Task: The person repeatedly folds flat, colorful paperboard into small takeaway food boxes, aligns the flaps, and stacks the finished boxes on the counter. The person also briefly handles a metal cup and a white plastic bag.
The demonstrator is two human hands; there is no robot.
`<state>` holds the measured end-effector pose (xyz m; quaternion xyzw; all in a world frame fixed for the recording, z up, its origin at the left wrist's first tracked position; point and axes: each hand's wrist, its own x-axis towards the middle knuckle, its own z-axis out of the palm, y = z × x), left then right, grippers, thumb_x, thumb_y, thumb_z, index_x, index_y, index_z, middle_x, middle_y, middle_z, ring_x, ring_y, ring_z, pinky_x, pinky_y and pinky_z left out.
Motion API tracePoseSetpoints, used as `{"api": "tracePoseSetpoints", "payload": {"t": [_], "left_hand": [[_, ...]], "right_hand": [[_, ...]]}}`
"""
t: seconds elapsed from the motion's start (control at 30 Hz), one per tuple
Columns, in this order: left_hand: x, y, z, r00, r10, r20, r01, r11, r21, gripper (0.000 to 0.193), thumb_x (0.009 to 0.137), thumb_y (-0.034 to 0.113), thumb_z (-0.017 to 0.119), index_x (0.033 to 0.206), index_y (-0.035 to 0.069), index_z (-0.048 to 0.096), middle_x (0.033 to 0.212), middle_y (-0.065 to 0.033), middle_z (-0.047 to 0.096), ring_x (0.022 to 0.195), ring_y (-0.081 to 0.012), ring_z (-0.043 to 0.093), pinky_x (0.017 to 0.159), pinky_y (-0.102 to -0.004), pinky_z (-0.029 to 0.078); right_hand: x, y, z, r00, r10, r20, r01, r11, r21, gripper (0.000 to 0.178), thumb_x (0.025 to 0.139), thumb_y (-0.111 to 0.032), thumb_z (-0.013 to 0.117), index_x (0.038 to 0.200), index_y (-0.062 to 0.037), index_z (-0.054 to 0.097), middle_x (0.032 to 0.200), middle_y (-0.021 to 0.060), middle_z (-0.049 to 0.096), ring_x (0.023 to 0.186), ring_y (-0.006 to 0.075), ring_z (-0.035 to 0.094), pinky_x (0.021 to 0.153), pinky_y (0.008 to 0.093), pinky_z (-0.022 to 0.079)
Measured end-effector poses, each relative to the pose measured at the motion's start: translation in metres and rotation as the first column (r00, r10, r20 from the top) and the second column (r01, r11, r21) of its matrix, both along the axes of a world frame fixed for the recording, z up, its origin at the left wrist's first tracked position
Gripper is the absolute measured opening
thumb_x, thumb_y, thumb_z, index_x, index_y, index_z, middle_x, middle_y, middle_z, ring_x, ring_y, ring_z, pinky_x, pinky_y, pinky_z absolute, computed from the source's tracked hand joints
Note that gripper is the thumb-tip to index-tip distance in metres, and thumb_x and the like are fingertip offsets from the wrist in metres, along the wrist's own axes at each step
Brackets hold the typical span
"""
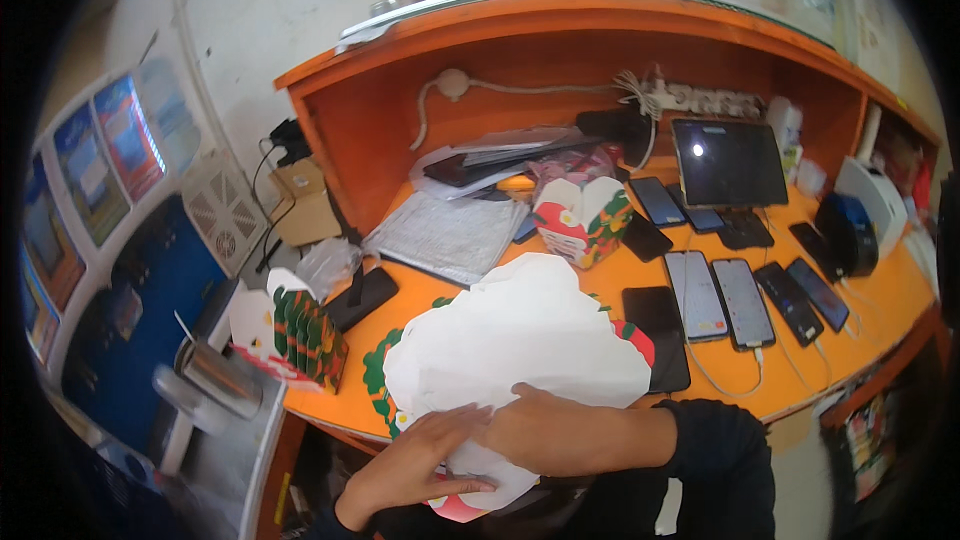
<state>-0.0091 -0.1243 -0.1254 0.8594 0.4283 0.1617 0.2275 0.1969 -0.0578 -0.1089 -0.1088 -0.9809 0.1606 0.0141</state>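
Note:
A stack of flat carton blanks (pixel 520 330), white side up with scalloped edges, lies across the desk's near edge; red and green print peeks out around it. My left hand (pixel 425 455) rests on the near part, fingers stretched and thumb apart. Beside it, my right hand (pixel 545 430) presses on the same card, its fingers curled down against it and partly hidden. A folded red, green and white carton (pixel 580 225) stands beyond the blanks. Several nested cartons (pixel 295 330) of the same print stand at the desk's left edge.
Several phones (pixel 745 305), some with cables, lie on the right. Behind them stands a tablet (pixel 730 165). A grey padded envelope (pixel 450 235) and papers lie at back left, with a black case (pixel 362 300) nearer. A metal pot (pixel 220 375) stands on the lower surface at left.

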Motion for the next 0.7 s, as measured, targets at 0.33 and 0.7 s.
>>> {"api": "tracePoseSetpoints", "payload": {"t": [0.33,0.7], "left_hand": [[-0.002,-0.002,0.004,0.768,0.391,0.507,-0.548,0.810,0.206,0.017,0.090,0.008,0.055,0.100,-0.003,0.062,0.096,-0.0164,0.065,0.087,-0.0207,0.063,0.074,-0.0314,0.049],[0.057,0.004,0.034,-0.036,-0.186,0.982,-0.226,0.959,0.173,0.043,0.099,0.030,0.039,0.136,0.009,0.037,0.135,-0.0085,0.045,0.125,-0.0224,0.043,0.104,-0.0438,0.034]], "right_hand": [[0.006,-0.005,0.059,0.832,-0.052,-0.552,0.356,0.814,0.459,0.024,0.079,-0.012,0.056,0.103,-0.0084,0.057,0.099,0.0098,0.063,0.097,0.0202,0.059,0.097,0.0464,0.036],[0.051,-0.003,0.101,0.336,-0.042,-0.941,0.694,0.687,0.217,0.072,0.072,-0.038,0.071,0.134,-0.0156,0.045,0.145,0.0204,0.029,0.135,0.0392,0.023,0.104,0.0553,0.023]]}}
